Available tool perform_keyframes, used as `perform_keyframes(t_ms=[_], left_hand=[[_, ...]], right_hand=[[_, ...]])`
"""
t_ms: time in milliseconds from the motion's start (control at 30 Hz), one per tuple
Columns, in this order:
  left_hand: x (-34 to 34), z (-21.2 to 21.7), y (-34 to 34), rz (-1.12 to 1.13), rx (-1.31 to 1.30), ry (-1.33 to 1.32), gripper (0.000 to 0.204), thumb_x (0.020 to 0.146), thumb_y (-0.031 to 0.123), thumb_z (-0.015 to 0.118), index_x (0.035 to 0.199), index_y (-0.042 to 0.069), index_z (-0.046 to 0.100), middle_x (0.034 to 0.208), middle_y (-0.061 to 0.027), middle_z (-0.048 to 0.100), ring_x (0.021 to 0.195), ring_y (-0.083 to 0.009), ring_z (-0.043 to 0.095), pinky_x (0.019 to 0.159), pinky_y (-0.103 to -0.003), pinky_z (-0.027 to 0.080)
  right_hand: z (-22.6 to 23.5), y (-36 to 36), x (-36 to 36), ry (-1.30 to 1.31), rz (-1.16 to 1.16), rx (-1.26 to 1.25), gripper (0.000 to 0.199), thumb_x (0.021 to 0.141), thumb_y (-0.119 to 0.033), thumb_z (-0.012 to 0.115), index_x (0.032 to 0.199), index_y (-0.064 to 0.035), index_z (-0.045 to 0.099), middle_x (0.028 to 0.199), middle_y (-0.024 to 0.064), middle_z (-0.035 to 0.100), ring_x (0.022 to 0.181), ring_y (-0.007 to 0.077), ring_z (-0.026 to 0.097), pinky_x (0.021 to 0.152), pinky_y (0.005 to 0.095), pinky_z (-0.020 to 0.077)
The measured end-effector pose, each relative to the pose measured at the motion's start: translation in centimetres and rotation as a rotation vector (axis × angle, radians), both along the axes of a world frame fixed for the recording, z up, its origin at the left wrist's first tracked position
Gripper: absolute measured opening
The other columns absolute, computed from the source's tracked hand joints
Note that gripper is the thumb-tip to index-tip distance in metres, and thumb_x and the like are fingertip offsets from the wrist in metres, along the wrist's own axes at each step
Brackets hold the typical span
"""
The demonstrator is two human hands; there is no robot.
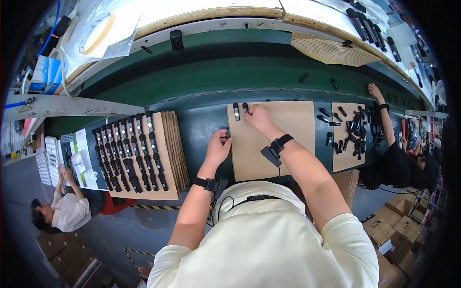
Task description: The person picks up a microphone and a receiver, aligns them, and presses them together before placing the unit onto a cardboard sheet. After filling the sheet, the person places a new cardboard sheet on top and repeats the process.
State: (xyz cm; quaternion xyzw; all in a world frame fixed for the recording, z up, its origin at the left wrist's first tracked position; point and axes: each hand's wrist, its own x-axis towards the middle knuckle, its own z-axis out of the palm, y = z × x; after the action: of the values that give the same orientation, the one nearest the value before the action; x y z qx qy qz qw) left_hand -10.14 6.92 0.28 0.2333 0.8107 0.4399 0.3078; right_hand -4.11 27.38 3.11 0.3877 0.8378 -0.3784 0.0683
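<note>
Beside the cardboard sheet's nine o'clock edge, the left hand (218, 148) hangs with fingers parted, seemingly empty; bumping there could jolt the sheet (302, 115). At eleven o'clock, the right hand (260, 119) pinches a black microphone (245, 105); early release might roll it into its neighbour (236, 112). Farther off, a knocked cardboard stack (174, 149) at nine o'clock could spill its rows; at three, careless reaching could scratch the heaped microphones (356, 128).

Cardboard sheet (273, 156) plain tan. Small cylinders (236, 111) black and grey. Tabletop (198, 115) dark teal. Shirt (288, 240) pale cream. Wrist straps (206, 183) black. Floor (168, 230) blue-grey; floor tape (153, 207) yellow-black striped.
</note>
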Motion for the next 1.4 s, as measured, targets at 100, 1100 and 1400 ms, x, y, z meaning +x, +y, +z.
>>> perform_keyframes(t_ms=[100, 1100, 1400], left_hand=[[0.1, -0.3, 0.1, -0.009, -0.013, -0.005, 0.037, 0.086, 0.008, 0.068, 0.119, -0.001, 0.056, 0.110, -0.0164, 0.063, 0.087, -0.0213, 0.064, 0.077, -0.032, 0.054], [-1.6, 4.9, -3.6, 0.101, -0.107, 0.079, 0.031, 0.091, 0.004, 0.061, 0.121, 0.000, 0.054, 0.114, -0.0130, 0.061, 0.098, -0.0196, 0.062, 0.087, -0.031, 0.052], [-0.7, 10.4, -0.3, 0.081, -0.035, 0.186, 0.030, 0.088, 0.001, 0.063, 0.117, 0.001, 0.057, 0.111, -0.0138, 0.061, 0.100, -0.0226, 0.063, 0.089, -0.033, 0.050]], right_hand=[[-0.6, -0.1, -0.2, 0.012, -0.040, 0.067, 0.026, 0.080, -0.026, 0.069, 0.082, -0.0013, 0.063, 0.081, 0.0186, 0.068, 0.079, 0.0375, 0.067, 0.071, 0.0445, 0.0529], [-5.0, 22.9, 3.6, -0.033, -0.058, 0.566, 0.031, 0.085, -0.017, 0.061, 0.116, -0.0157, 0.061, 0.135, 0.0149, 0.047, 0.121, 0.0375, 0.048, 0.096, 0.0457, 0.0461], [-0.2, 20.1, 3.2, 0.143, 0.075, 0.260, 0.025, 0.084, -0.012, 0.068, 0.108, -0.0095, 0.060, 0.093, 0.0089, 0.067, 0.086, 0.0279, 0.065, 0.077, 0.0400, 0.0517]])
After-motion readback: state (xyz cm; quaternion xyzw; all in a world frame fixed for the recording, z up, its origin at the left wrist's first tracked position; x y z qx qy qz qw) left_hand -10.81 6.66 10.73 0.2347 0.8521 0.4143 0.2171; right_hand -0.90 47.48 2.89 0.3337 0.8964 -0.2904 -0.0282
